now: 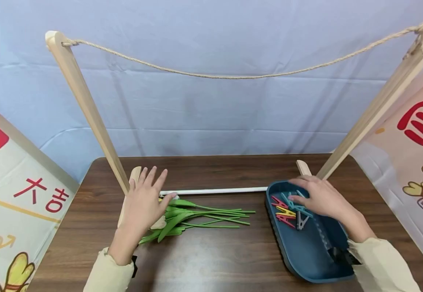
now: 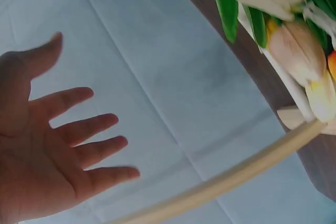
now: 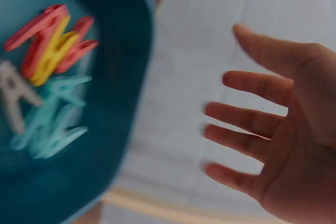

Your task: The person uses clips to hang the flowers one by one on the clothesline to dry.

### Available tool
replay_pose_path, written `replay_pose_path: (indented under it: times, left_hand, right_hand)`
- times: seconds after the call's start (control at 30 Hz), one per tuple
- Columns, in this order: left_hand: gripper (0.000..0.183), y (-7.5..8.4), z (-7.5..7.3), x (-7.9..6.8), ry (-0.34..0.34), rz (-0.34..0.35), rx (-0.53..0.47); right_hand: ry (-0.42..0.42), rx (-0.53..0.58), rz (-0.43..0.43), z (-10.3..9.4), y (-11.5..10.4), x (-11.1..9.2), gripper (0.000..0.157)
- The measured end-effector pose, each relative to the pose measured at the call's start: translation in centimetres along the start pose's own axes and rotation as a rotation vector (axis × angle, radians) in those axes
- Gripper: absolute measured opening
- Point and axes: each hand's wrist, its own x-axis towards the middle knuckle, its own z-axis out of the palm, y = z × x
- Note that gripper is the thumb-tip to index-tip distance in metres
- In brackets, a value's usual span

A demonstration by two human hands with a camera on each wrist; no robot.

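My left hand point(image 1: 143, 209) hovers with fingers spread over the blossom end of a bunch of artificial tulips point(image 2: 296, 51), hiding most of the flowers in the head view. Their green stems point(image 1: 215, 215) point right across the table. My right hand point(image 1: 321, 196), fingers extended and holding nothing, is above the far right part of a dark blue tray point(image 1: 299, 259). Several clothespins point(image 3: 47, 45) in red, yellow, teal and grey lie in the tray, just left of that hand.
A wooden frame stands at the back, with a left post point(image 1: 87, 107) and a right post point(image 1: 383, 97). A twine rope point(image 1: 211, 76) sags between their tops. A white rod point(image 1: 215, 191) runs low between the posts. The brown table point(image 1: 204, 259) meets a pale blue cloth point(image 1: 204, 121) behind.
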Motion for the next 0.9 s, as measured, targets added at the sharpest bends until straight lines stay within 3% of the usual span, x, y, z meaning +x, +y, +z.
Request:
replay_pose_path:
  times: [0.13,0.27,0.63,0.9]
  left_hand:
    - [0.05,-1.1,-0.1,0.0,0.086,0.013,-0.03]
    - [0.043,-1.9,0.1,-0.3,0.079,-0.014,-0.053]
    - [0.039,-2.9,1.0,-0.9,-0.019,-0.087,-0.081]
    - [0.037,-2.8,1.8,-0.9,0.006,-0.051,-0.09]
  right_hand:
    - [-0.193,0.151,0.061,1.2,2.5,0.3,0.022]
    - [-0.288,0.167,0.067,2.7,4.6,0.4,0.012]
    - [-0.326,0.126,0.105,5.6,6.2,-0.4,0.014]
    - [-0.321,0.121,0.11,5.6,5.6,-0.6,0.013]
